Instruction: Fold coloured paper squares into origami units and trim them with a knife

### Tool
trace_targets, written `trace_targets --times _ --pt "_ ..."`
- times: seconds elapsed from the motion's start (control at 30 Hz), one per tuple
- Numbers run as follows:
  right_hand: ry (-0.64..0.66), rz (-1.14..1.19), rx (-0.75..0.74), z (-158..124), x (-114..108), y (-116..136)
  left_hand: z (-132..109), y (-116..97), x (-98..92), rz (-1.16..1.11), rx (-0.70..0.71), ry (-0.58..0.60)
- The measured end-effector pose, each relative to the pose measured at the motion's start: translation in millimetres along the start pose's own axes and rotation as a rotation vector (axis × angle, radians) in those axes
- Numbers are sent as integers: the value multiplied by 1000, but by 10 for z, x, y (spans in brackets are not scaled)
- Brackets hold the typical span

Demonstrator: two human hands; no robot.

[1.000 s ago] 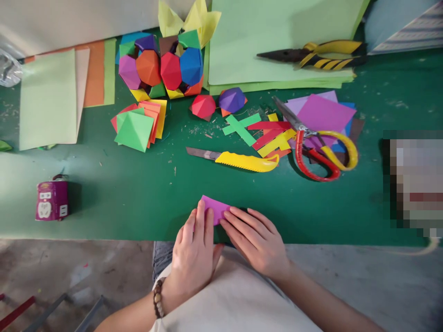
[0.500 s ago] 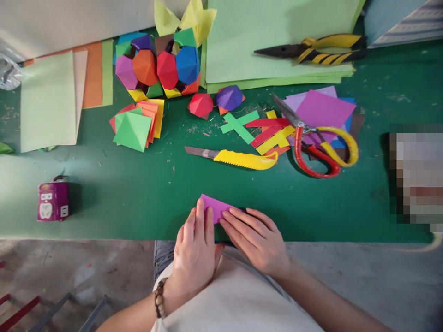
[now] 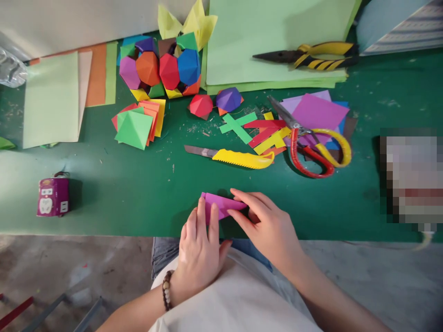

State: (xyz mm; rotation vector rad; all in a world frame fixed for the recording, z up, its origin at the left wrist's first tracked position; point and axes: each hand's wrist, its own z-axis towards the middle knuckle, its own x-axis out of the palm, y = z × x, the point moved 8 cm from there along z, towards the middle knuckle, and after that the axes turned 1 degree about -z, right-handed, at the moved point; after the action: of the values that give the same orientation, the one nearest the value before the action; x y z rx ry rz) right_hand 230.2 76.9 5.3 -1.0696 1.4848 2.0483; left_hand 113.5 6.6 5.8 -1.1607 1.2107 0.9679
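Firstly, the head view showed the folded magenta paper (image 3: 221, 205) at lower centre of the frame, near the front edge of the green workbench (image 3: 104, 207). The left hand (image 3: 199, 249) was open, its fingers extended and laid flat over the paper's left end. The right hand (image 3: 268, 226) was partly closed, pinching the paper's right end between thumb and fingers.

Assembled work stood at upper centre: a cluster of multicoloured paper polyhedra (image 3: 159, 64) with pale yellow points on top. Beside it lay a red paper unit (image 3: 200, 105) and a violet paper unit (image 3: 228, 99), both separate from the cluster. A green paper pyramid (image 3: 134, 129) rested on a stack of orange and yellow paper pieces (image 3: 152, 115). Unused stock comprised the pale green sheets (image 3: 273, 41) at upper right, the violet paper square (image 3: 318, 113) at right and the pale green sheet (image 3: 51, 99) at left.

Tools lay at centre right: a yellow utility knife (image 3: 242, 159), red-and-yellow scissors (image 3: 313, 154) and yellow-and-black pliers (image 3: 304, 57). Only a clear plastic bag (image 3: 10, 69) at far upper left resembled a container; its contents could not be determined.
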Motion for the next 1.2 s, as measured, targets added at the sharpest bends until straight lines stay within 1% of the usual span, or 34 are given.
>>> trace_targets --times 0.1,0.23,0.37,0.43,0.5,0.57,0.67,0.73,0.83,0.93,0.97,1.03,1.1,1.13,1.2 --pt "76 51 30 4 49 -51 -94 -19 -22 -84 99 -9" --pt "107 146 -20 -10 -20 -88 -188 76 -80 -141 236 5" --pt "199 181 -143 -37 -80 -105 -176 175 -138 -145 345 -28" --pt "237 162 -229 -62 -97 -102 -151 210 -126 -134 368 -33" --pt "249 142 -299 -85 -114 -101 -140 222 -77 -99 383 -13" --pt "244 120 -330 -99 -127 -106 -150 212 -18 -55 386 12" --pt "221 79 -324 -103 -133 -115 -199 171 44 -27 345 27" --pt "198 49 -292 -94 -127 -122 -237 133 65 -27 316 21" --pt "165 2 -203 -69 -90 -145 -253 100 75 -41 315 10" --pt "120 -56 -138 -43 -55 -139 -189 124 61 -136 390 29" --pt "103 -84 -130 -34 -47 -127 -158 137 33 -182 430 18" --pt "83 -165 -136 -13 -25 -93 -91 172 -54 -252 499 -40" --pt "79 -266 -171 16 5 -48 -27 199 -113 -256 529 -84" --pt "83 -313 -193 33 23 -27 4 203 -115 -236 528 -82" --pt "92 -378 -227 70 55 0 50 191 -76 -183 525 -40"
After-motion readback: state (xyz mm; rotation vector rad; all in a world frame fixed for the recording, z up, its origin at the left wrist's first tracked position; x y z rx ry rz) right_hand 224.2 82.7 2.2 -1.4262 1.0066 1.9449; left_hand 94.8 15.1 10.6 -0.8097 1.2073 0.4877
